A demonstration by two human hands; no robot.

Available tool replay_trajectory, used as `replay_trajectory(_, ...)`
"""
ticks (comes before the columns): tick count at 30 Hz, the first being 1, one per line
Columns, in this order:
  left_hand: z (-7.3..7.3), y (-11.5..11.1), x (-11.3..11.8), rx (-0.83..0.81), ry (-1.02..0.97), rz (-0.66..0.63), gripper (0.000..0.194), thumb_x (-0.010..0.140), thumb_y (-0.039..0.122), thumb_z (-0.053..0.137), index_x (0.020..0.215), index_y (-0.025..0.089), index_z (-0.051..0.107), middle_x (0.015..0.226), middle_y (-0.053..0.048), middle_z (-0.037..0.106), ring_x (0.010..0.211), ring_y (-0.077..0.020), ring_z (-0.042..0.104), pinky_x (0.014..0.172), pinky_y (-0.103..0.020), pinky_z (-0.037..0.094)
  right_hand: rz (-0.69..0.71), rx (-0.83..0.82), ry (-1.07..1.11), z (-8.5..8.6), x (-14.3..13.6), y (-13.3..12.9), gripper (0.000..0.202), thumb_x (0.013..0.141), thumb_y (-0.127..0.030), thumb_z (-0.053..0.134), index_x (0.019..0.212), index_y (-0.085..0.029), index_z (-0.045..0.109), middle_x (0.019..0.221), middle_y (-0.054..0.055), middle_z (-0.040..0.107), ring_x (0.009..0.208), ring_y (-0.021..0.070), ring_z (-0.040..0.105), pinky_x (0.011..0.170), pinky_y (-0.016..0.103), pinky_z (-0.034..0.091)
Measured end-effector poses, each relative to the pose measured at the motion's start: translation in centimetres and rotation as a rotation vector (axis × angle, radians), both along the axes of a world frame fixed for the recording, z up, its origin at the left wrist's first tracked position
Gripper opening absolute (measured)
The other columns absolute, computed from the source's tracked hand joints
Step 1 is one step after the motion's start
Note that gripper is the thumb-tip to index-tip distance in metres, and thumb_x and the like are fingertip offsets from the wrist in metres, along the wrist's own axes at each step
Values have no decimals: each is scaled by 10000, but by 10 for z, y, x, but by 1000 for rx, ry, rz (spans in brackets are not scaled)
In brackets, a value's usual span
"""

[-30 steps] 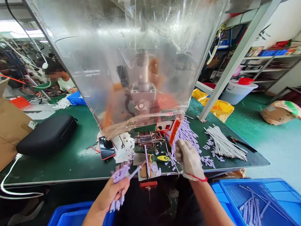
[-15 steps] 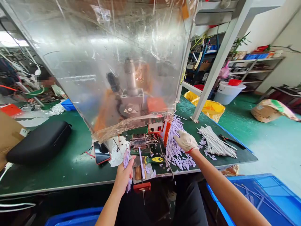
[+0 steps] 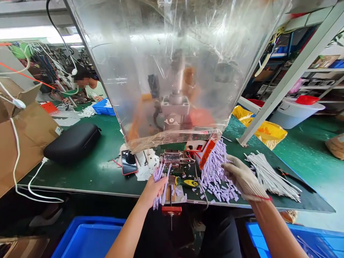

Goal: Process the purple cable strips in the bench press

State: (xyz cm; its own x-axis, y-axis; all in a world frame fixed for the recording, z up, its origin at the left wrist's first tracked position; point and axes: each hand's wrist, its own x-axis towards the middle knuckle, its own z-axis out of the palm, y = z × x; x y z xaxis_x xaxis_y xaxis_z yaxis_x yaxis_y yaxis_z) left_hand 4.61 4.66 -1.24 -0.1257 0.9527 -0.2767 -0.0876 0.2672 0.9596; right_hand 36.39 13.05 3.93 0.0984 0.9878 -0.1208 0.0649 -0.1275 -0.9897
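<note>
Left grip closed on purple strips; gloved right hand at the purple pile

Left hand (image 3: 153, 191): bare, grip clenched around a bundle of purple strips (image 3: 159, 175), ends poking out above and below the fist, just in front of a small metal fixture (image 3: 172, 158). Right hand (image 3: 243, 179): white glove, red cuff edge, fingers at the right side of a loose pile of purple pieces (image 3: 215, 175). Cannot tell whether that grip has hold of a piece.

Between the hands, a tool with a yellow-and-green handle (image 3: 189, 183) lies on the bench (image 3: 94, 179); a red block (image 3: 171, 210) sits at the front edge. Orange-edged control box (image 3: 197, 146) behind the pile, near its left side. Right of the glove: a sheaf of white rods (image 3: 271, 175), then pliers (image 3: 298, 180). Left of the fixture: phone (image 3: 129, 163), and farther out a black case (image 3: 72, 142) beside a cardboard box (image 3: 33, 132).

Farther out: a cloudy plastic shield (image 3: 161, 50) hangs before a machine (image 3: 175, 105). Blue bins below, one at left (image 3: 94, 242), one at right. Far left, a person (image 3: 94, 87) sits near a blue tray (image 3: 103, 106).
</note>
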Motion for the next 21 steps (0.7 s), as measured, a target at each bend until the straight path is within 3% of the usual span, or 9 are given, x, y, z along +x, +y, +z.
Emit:
replay_trajectory(2,1,-6,-5,20,-81,-11,414,733,533,722,611,172,559,316,90,353,323,-48,247,400,-213,188,98,-75,197,0,-13,-33,396,689,-406,791,983,-189,639,732,3,619,492,89,513,441,199,427)
replay_trajectory(5,3,-14,-13,23,-249,40,356,720,464,761,673,151,598,342,113,333,323,-32,227,392,-195,173,328,-209,264,-6,-53,-69,406,794,-552,694,903,-168,621,661,5,617,392,69,477,353,178,371)
replay_trajectory(9,5,-23,-24,-19,-403,130,369,654,439,820,671,152,589,390,126,319,322,-23,231,359,-175,168,544,-212,169,-18,-119,-76,456,870,-631,556,788,-183,530,500,-15,589,326,85,462,311,169,346)
replay_trajectory(14,4,-36,-38,-11,-430,155,387,670,446,835,695,155,580,419,115,372,328,-11,238,354,-155,163,503,-207,89,-33,-164,-54,391,849,-567,560,737,-201,481,464,-31,582,303,96,472,292,174,346)
replay_trajectory(21,-5,-47,-47,-3,-299,156,421,730,513,773,641,153,573,372,104,342,326,-12,241,373,-154,191,451,-273,178,-44,-174,-42,346,812,-514,585,718,-196,490,494,-20,599,306,101,489,289,187,348)
